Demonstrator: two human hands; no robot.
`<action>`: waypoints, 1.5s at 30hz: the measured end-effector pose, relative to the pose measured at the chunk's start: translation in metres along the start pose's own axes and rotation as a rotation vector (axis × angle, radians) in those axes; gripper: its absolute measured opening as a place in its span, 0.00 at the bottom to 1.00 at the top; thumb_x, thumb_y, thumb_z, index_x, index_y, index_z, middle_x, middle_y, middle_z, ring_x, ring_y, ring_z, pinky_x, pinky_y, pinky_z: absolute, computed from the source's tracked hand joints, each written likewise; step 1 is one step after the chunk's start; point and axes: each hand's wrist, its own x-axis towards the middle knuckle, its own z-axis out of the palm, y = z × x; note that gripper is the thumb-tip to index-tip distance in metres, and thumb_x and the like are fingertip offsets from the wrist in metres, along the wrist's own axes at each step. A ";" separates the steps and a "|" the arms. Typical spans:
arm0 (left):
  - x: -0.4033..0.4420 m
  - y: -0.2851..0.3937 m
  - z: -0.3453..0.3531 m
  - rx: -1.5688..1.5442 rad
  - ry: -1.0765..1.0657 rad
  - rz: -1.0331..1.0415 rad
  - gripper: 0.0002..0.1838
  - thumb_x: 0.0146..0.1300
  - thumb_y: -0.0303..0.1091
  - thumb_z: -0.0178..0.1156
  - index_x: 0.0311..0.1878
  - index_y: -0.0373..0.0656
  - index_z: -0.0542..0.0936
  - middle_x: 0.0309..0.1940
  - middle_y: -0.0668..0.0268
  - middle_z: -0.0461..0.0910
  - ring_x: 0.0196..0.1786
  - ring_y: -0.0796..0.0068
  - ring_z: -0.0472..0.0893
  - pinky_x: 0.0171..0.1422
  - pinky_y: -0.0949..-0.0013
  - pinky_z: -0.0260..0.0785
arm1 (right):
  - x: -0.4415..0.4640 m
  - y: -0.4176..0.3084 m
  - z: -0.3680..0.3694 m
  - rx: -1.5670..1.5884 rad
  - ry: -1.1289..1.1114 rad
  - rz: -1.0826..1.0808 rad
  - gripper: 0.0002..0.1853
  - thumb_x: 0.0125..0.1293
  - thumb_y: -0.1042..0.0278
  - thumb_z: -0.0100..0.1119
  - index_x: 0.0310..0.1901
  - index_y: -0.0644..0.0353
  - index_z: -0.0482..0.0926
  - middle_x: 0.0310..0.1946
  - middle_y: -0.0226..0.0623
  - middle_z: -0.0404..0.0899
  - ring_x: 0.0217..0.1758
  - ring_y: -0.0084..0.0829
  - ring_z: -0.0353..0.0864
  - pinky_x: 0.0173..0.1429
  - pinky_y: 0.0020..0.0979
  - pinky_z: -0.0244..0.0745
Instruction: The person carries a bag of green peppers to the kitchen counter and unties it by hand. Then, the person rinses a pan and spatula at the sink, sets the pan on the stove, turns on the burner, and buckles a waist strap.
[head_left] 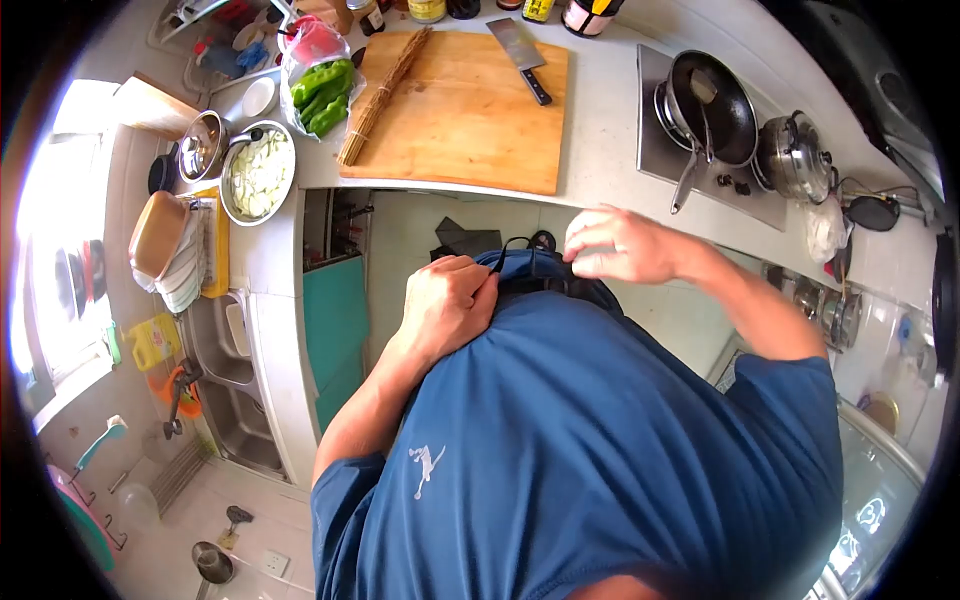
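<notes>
At the waist, my left hand [450, 300] is closed beside the gathered hem of the dark blue shirt [580, 400]. A thin black cord [513, 240] comes out from its fingertips and loops over dark fabric; the fingers hide the rest of it. My right hand [620, 245] hovers to the right of the waist, its fingers loosely curled and apart, holding nothing that I can see. Ahead, a wooden cutting board [460, 120] lies on the counter, bearing a bundle of dry brown sticks [385, 95] and a cleaver [520, 60] with a black handle.
Green peppers [322, 97] in a plastic bag and a bowl of pale slices [258, 172] stand left of the board. On the right are a wok [712, 108] on the stove [655, 100] and a lidded steel pot [795, 158]. The sink [240, 420] is at left.
</notes>
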 end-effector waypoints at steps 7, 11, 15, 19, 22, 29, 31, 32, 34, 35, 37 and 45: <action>0.004 0.002 0.002 0.006 -0.006 0.004 0.07 0.60 0.25 0.68 0.27 0.36 0.82 0.23 0.56 0.76 0.28 0.53 0.78 0.35 0.55 0.73 | -0.030 0.011 0.038 0.115 0.090 0.131 0.13 0.73 0.59 0.63 0.41 0.63 0.83 0.45 0.42 0.85 0.54 0.43 0.80 0.63 0.41 0.74; 0.008 0.003 0.001 0.003 -0.041 0.036 0.07 0.60 0.24 0.68 0.27 0.36 0.81 0.22 0.55 0.76 0.27 0.53 0.78 0.34 0.56 0.72 | -0.038 -0.001 0.040 0.350 0.052 0.462 0.14 0.75 0.59 0.60 0.43 0.64 0.82 0.40 0.43 0.86 0.46 0.43 0.84 0.55 0.40 0.78; 0.011 0.004 -0.001 0.007 -0.087 0.042 0.08 0.60 0.24 0.68 0.27 0.35 0.81 0.23 0.55 0.76 0.27 0.53 0.78 0.34 0.56 0.72 | -0.042 0.000 0.046 0.276 0.148 0.419 0.15 0.77 0.57 0.59 0.46 0.63 0.82 0.37 0.48 0.86 0.42 0.45 0.87 0.49 0.41 0.79; 0.010 0.003 -0.001 0.008 -0.105 0.050 0.08 0.60 0.24 0.68 0.27 0.35 0.80 0.23 0.55 0.76 0.27 0.53 0.78 0.34 0.56 0.72 | -0.047 -0.013 0.044 0.136 0.153 0.457 0.15 0.77 0.58 0.58 0.45 0.63 0.82 0.38 0.52 0.86 0.45 0.50 0.87 0.50 0.44 0.79; 0.011 0.004 -0.002 0.005 -0.125 0.062 0.08 0.60 0.24 0.68 0.27 0.34 0.80 0.23 0.55 0.76 0.27 0.53 0.78 0.34 0.56 0.72 | -0.051 -0.011 0.049 0.096 0.195 0.409 0.14 0.76 0.59 0.59 0.45 0.63 0.81 0.38 0.52 0.86 0.44 0.54 0.86 0.49 0.46 0.79; 0.007 0.007 -0.004 -0.002 -0.139 0.062 0.06 0.60 0.24 0.68 0.28 0.35 0.82 0.23 0.55 0.77 0.28 0.53 0.79 0.35 0.55 0.72 | -0.056 -0.021 0.045 0.162 0.254 0.459 0.14 0.74 0.60 0.63 0.40 0.65 0.83 0.33 0.49 0.86 0.37 0.47 0.87 0.45 0.44 0.78; 0.003 0.007 -0.002 -0.007 -0.134 0.059 0.06 0.60 0.23 0.68 0.29 0.35 0.82 0.23 0.54 0.77 0.28 0.53 0.79 0.35 0.55 0.73 | -0.055 -0.014 0.043 0.352 0.215 0.544 0.15 0.73 0.60 0.64 0.37 0.66 0.85 0.29 0.45 0.85 0.34 0.34 0.84 0.42 0.39 0.77; 0.002 0.005 0.000 -0.001 -0.128 0.065 0.06 0.60 0.23 0.68 0.29 0.35 0.82 0.24 0.55 0.77 0.29 0.53 0.79 0.36 0.55 0.73 | -0.054 -0.013 0.040 0.351 0.214 0.544 0.15 0.73 0.60 0.64 0.37 0.66 0.85 0.29 0.45 0.85 0.34 0.34 0.84 0.42 0.39 0.77; 0.002 0.005 -0.001 0.005 -0.123 0.072 0.06 0.60 0.23 0.68 0.29 0.35 0.82 0.24 0.55 0.77 0.29 0.53 0.79 0.36 0.55 0.73 | -0.051 -0.012 0.033 0.446 0.123 0.622 0.14 0.72 0.61 0.65 0.37 0.67 0.86 0.27 0.41 0.85 0.32 0.25 0.79 0.41 0.35 0.76; 0.002 0.006 -0.002 0.011 -0.118 0.067 0.06 0.60 0.23 0.68 0.29 0.35 0.82 0.24 0.55 0.78 0.29 0.53 0.79 0.36 0.55 0.73 | -0.050 -0.006 0.036 0.473 0.138 0.606 0.14 0.71 0.62 0.66 0.36 0.66 0.86 0.27 0.43 0.85 0.32 0.28 0.82 0.42 0.35 0.77; 0.003 0.005 0.001 0.015 -0.114 0.063 0.06 0.61 0.23 0.68 0.29 0.35 0.82 0.24 0.55 0.78 0.29 0.53 0.80 0.36 0.55 0.73 | -0.047 -0.009 0.033 0.369 0.162 0.562 0.12 0.70 0.63 0.67 0.37 0.65 0.86 0.30 0.43 0.86 0.34 0.31 0.84 0.44 0.36 0.78; -0.004 0.006 0.003 -0.024 -0.025 0.016 0.08 0.62 0.23 0.67 0.27 0.33 0.81 0.23 0.55 0.77 0.27 0.55 0.78 0.34 0.57 0.72 | -0.026 -0.013 0.039 0.145 0.286 0.096 0.14 0.66 0.61 0.71 0.47 0.63 0.87 0.43 0.45 0.86 0.47 0.44 0.86 0.54 0.40 0.81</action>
